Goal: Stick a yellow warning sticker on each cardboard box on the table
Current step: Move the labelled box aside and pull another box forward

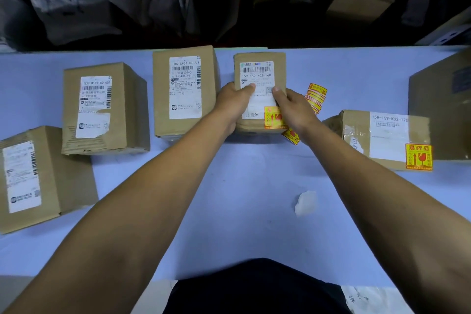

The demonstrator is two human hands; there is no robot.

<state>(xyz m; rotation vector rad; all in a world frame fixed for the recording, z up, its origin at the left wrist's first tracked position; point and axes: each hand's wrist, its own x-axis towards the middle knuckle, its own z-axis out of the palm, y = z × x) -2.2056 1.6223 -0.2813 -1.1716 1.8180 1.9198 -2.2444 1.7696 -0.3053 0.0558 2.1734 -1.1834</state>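
Note:
A small cardboard box [260,58] sits at the table's middle back, gripped on both sides by my left hand [233,102] and my right hand [293,107]. A yellow warning sticker [271,117] is on its near right corner, partly under my right hand. A strip of yellow stickers [316,95] lies just right of the box, and one end [291,136] shows below my right wrist. A box at the right [356,130] carries a yellow sticker [418,157]. Three boxes at the left [186,92] [104,109] [51,173] show only white shipping labels.
A large cardboard box [443,99] stands at the far right edge. A crumpled white backing paper [305,202] lies on the blue table [229,199] near the front. Dark shelves with bagged parcels [76,0] run behind the table.

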